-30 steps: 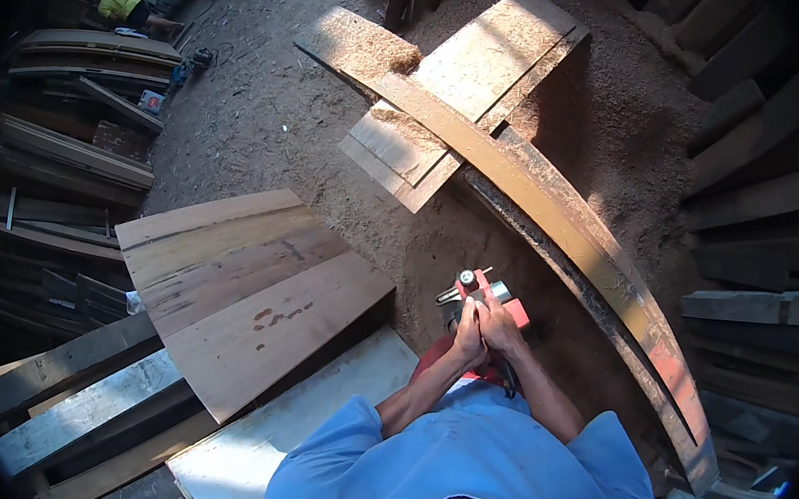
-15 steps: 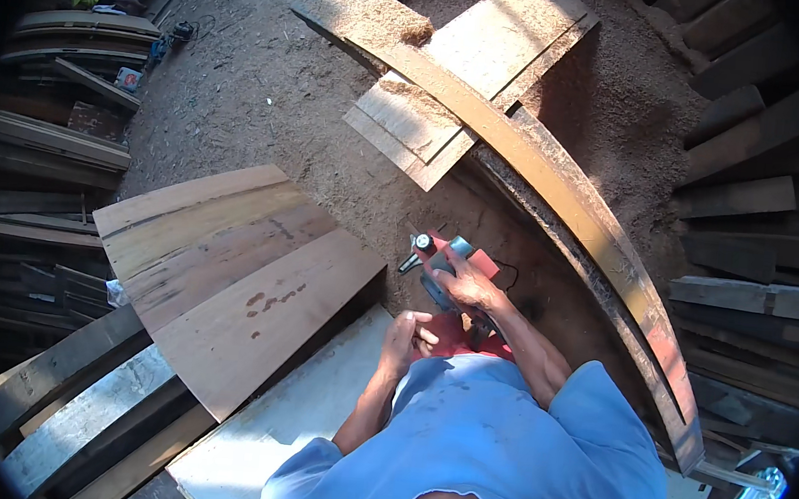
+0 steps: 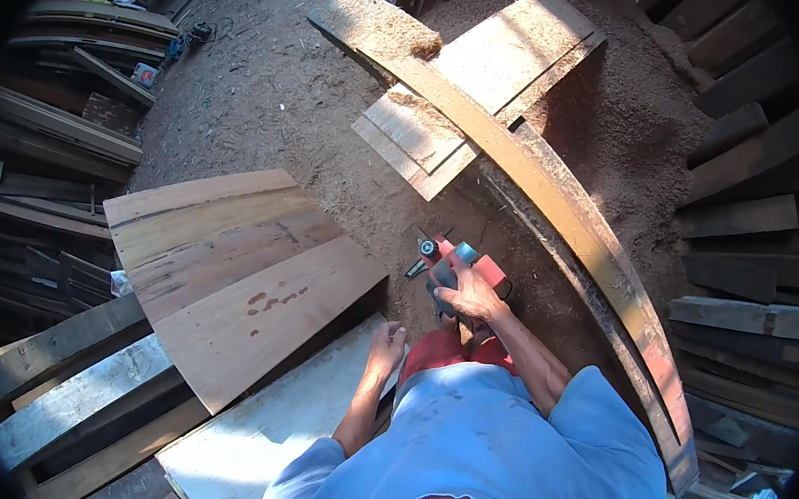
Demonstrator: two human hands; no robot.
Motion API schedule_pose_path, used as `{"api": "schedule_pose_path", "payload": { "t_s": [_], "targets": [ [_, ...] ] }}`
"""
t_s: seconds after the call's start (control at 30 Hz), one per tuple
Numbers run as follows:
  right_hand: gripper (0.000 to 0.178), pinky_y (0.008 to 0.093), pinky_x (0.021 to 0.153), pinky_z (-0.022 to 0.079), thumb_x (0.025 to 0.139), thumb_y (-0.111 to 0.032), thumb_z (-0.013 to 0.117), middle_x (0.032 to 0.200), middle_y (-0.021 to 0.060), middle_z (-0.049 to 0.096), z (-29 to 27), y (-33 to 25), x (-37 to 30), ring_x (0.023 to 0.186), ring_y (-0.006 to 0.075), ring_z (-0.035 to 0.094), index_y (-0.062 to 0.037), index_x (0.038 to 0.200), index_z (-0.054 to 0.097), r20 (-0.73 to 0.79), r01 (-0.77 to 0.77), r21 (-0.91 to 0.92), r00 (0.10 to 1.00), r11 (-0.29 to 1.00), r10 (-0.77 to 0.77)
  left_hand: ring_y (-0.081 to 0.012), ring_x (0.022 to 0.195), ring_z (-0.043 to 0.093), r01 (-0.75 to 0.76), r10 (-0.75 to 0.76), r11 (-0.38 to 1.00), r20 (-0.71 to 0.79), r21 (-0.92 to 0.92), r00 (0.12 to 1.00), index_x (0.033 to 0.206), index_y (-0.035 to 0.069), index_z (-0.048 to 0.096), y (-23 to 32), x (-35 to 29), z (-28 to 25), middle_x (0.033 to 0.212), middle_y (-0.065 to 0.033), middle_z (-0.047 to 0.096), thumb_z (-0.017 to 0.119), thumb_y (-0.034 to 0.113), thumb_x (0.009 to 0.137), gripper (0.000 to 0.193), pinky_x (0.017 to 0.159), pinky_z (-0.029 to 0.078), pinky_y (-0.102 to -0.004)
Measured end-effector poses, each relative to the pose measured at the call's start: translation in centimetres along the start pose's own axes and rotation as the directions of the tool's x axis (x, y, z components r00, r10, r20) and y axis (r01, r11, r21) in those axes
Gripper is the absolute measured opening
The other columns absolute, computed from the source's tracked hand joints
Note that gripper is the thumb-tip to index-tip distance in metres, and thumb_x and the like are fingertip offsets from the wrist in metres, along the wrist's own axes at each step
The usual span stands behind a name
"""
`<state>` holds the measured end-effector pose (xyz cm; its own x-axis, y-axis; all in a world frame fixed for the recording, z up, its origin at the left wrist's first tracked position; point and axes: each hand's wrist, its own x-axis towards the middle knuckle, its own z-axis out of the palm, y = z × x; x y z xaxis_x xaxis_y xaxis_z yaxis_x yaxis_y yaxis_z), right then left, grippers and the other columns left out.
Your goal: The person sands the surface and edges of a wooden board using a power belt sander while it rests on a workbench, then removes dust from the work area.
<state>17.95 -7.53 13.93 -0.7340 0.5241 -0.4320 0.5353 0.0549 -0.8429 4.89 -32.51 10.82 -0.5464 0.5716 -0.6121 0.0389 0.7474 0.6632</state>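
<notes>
My right hand (image 3: 473, 297) is wrapped round the handle of a red and teal electric hand planer (image 3: 443, 265), which has a dark round front knob. The planer hangs in front of my red shorts, off the ground. My left hand (image 3: 388, 345) is curled closed beside my left hip, with nothing visible in it. Left of it lies a wide tapered wooden panel (image 3: 254, 284), made of joined boards with dark stains. A long curved beam (image 3: 557, 192) arcs past my right side, over a flat wooden board (image 3: 511, 55).
Sawdust (image 3: 613, 88) and shavings cover the ground. Long timbers (image 3: 77, 345) and a pale flat sheet (image 3: 240, 445) lie under and beside the panel. Stacked planks (image 3: 67, 135) line the left side, and leaning boards (image 3: 746, 308) line the right.
My left hand has moved left and down, away from the planer, with its fingers curled. The planer stays in my right hand, turned slightly. The view has shifted a little.
</notes>
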Motion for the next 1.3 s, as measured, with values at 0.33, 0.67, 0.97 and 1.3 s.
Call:
{"api": "schedule_pose_path", "payload": {
  "t_s": [0.33, 0.67, 0.97, 1.3],
  "targets": [
    [0.073, 0.0432, 0.105, 0.050, 0.084, -0.027, 0.075, 0.129, 0.0250, 0.066, -5.8, 1.9, -5.1, 0.122, 0.0345, 0.065, 0.0031, 0.145, 0.051, 0.099, -0.107, 0.032, 0.990, 0.994, 0.103, -0.0539, 0.145, 0.034, -0.535, 0.665, 0.706, -0.175, 0.464, 0.726, 0.150, -0.008, 0.039, 15.9, 9.2, 3.2, 0.155, -0.0364, 0.037, 0.068, 0.031, 0.093, 0.075, 0.122, 0.028, -0.0597],
    [0.090, 0.0430, 0.111, 0.046, 0.086, -0.025, 0.077, 0.137, 0.0249, 0.063, -7.3, 1.5, -4.0, 0.132, 0.0364, 0.060, -0.0009, 0.160, 0.031, 0.039, -0.121, 0.042, 0.992, 0.992, 0.119, -0.0526, 0.154, 0.023, -0.583, 0.807, 0.418, 0.009, 0.697, 0.590, 0.155, -0.009, 0.036, 22.1, 22.6, 3.4, 0.161, -0.0361, 0.031, 0.062, 0.043, 0.095, 0.084, 0.126, 0.017, -0.0611],
    [0.066, 0.0437, 0.107, 0.049, 0.089, -0.041, 0.073, 0.125, 0.0316, 0.068, -4.7, -4.2, 2.7, 0.124, 0.0394, 0.066, 0.0079, 0.132, 0.064, 0.156, -0.288, -0.069, 0.943, 0.955, 0.295, -0.0494, 0.157, 0.017, -0.046, 0.397, 0.750, -0.393, 0.660, 0.829, 0.160, 0.011, 0.042, 18.2, 31.7, -11.9, 0.168, -0.0312, 0.024, 0.053, 0.050, 0.101, 0.072, 0.128, 0.009, -0.0607],
    [0.065, 0.0459, 0.106, 0.048, 0.099, -0.038, 0.064, 0.127, 0.0287, 0.066, -0.4, -9.3, 7.2, 0.123, 0.0372, 0.064, 0.0053, 0.146, 0.049, 0.265, -0.060, 0.123, 0.964, 0.991, 0.025, -0.0289, 0.111, 0.064, 0.088, -0.196, 0.961, -0.423, -0.263, 0.885, 0.139, -0.008, 0.055, 2.5, 12.2, -5.5, 0.123, -0.0217, 0.063, 0.068, 0.047, 0.100, 0.068, 0.098, 0.051, -0.0411]
  ]
}}
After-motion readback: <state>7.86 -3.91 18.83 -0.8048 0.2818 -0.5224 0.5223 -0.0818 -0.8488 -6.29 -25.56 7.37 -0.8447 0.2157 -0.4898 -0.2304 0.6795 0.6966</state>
